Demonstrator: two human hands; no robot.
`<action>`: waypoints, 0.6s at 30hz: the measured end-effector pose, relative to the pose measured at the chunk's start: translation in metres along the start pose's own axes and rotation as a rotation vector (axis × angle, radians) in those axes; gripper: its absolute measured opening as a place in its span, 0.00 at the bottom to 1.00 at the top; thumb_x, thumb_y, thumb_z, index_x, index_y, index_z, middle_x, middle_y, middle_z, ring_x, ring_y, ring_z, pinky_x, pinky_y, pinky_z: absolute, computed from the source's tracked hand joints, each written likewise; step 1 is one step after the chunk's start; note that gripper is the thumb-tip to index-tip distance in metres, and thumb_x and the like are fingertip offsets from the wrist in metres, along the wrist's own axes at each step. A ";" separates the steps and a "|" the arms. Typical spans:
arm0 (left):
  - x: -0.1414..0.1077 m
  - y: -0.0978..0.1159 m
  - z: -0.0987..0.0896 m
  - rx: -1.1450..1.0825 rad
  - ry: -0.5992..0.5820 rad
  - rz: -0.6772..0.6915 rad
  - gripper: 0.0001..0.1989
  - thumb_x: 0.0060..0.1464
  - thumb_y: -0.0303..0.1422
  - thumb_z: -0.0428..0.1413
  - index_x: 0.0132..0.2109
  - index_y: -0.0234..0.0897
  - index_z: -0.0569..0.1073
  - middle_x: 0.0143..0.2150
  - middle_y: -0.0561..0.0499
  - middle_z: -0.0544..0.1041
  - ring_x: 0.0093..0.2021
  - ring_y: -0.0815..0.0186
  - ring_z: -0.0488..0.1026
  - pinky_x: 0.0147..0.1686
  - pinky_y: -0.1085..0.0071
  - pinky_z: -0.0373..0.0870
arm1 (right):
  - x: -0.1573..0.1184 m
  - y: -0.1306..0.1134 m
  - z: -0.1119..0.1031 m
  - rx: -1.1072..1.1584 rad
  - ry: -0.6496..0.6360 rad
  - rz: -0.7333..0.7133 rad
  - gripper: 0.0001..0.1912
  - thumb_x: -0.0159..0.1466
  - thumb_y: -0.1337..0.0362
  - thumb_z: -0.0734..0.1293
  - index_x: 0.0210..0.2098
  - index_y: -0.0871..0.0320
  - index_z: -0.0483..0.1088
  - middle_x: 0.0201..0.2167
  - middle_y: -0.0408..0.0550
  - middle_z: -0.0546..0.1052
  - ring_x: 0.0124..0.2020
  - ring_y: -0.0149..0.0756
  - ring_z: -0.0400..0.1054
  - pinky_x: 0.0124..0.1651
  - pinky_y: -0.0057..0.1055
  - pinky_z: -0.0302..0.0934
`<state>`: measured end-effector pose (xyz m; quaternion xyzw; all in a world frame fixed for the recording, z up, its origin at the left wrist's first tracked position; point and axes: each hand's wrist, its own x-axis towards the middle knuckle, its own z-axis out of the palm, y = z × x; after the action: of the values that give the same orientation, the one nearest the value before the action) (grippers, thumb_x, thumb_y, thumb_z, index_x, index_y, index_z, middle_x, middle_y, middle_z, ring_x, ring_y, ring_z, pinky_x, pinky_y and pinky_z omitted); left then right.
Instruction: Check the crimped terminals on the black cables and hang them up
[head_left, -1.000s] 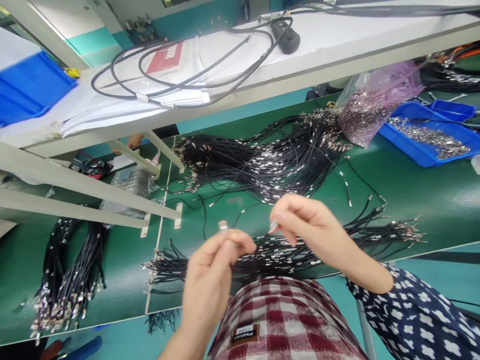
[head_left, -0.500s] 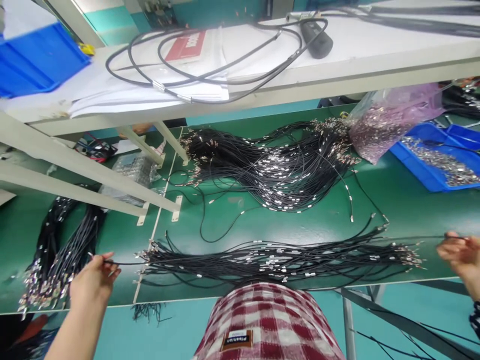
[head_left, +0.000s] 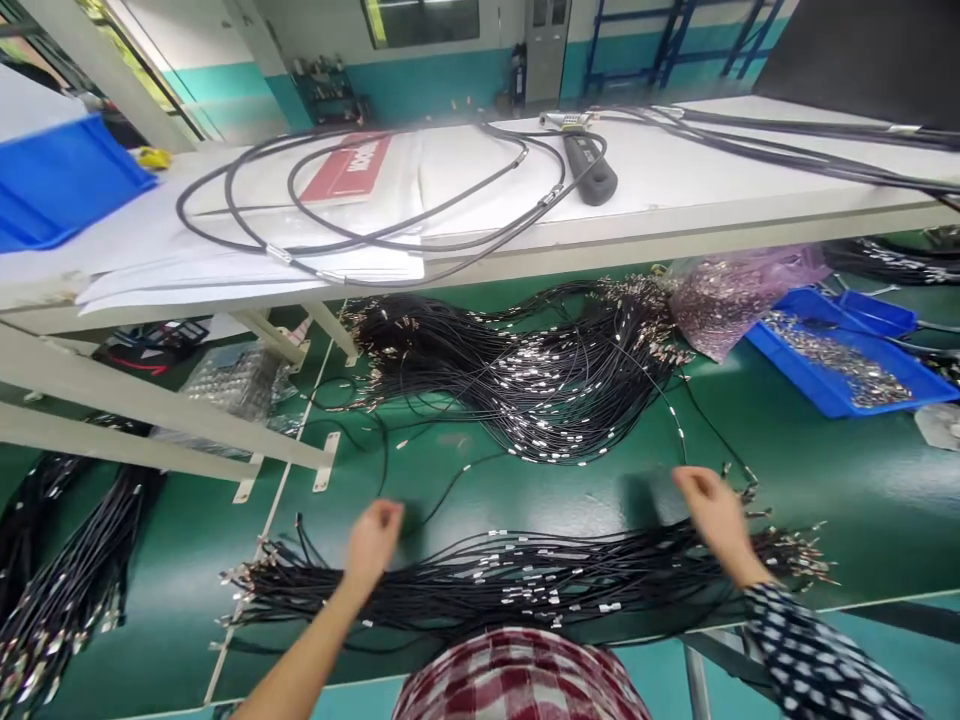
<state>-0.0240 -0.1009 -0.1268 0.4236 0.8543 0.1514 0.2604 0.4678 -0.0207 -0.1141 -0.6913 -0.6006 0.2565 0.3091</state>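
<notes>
Head view: the green workbench (head_left: 885,500) bears a far bundle of black cables (head_left: 517,370) and a near bundle (head_left: 435,595), by whose far edge the left hand (head_left: 371,545) and right hand (head_left: 712,515) are curled, gripping what, if anything, I cannot tell. Cables look light, bendy, best held behind the metal terminals (head_left: 810,555).

Rear cables (head_left: 517,375) left of bag (head_left: 727,312), perhaps touching.

Far wall (head_left: 480,75): white up top, teal below, w/ dark window (head_left: 424,22) approx. mid-L. Grey cabinet (head_left: 546,50) R of it; blue metal rack (head_left: 679,40) further R. Bright window strip (head_left: 124,42) far L. Near: white shelf (head_left: 675,218) above green desk (head_left: 832,480), lt. glare on top. Teal floor (head_left: 660,672) below, near R.
</notes>
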 end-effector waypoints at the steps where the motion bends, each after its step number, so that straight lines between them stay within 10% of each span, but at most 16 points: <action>1: -0.001 0.018 0.022 0.007 -0.100 0.064 0.10 0.61 0.37 0.55 0.38 0.32 0.73 0.35 0.51 0.75 0.35 0.65 0.74 0.39 0.63 0.72 | 0.001 -0.014 0.030 -0.011 -0.089 -0.043 0.22 0.64 0.47 0.56 0.32 0.55 0.74 0.31 0.56 0.77 0.33 0.45 0.72 0.37 0.41 0.66; 5: -0.010 0.079 0.089 0.038 -0.339 0.235 0.11 0.61 0.37 0.56 0.38 0.32 0.73 0.35 0.51 0.75 0.34 0.65 0.74 0.38 0.63 0.73 | 0.005 -0.076 0.140 -0.109 -0.319 -0.203 0.14 0.66 0.57 0.65 0.46 0.60 0.71 0.45 0.51 0.75 0.45 0.40 0.70 0.50 0.43 0.64; 8: -0.013 0.101 0.107 0.041 -0.394 0.283 0.11 0.61 0.37 0.55 0.39 0.32 0.73 0.35 0.50 0.75 0.35 0.65 0.74 0.38 0.63 0.73 | 0.012 -0.107 0.180 -0.219 -0.336 -0.220 0.14 0.67 0.60 0.66 0.50 0.60 0.69 0.51 0.52 0.71 0.53 0.45 0.65 0.56 0.50 0.60; 18: -0.010 0.081 0.101 -0.110 -0.470 0.191 0.12 0.62 0.38 0.54 0.42 0.32 0.73 0.36 0.50 0.75 0.33 0.66 0.74 0.34 0.66 0.74 | 0.058 -0.117 0.137 -0.312 -0.479 -0.261 0.11 0.69 0.60 0.63 0.46 0.60 0.70 0.46 0.51 0.73 0.45 0.39 0.70 0.49 0.42 0.66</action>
<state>0.0910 -0.0568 -0.1676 0.5109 0.7171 0.1191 0.4589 0.2984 0.0635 -0.1201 -0.5673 -0.7721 0.2752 0.0792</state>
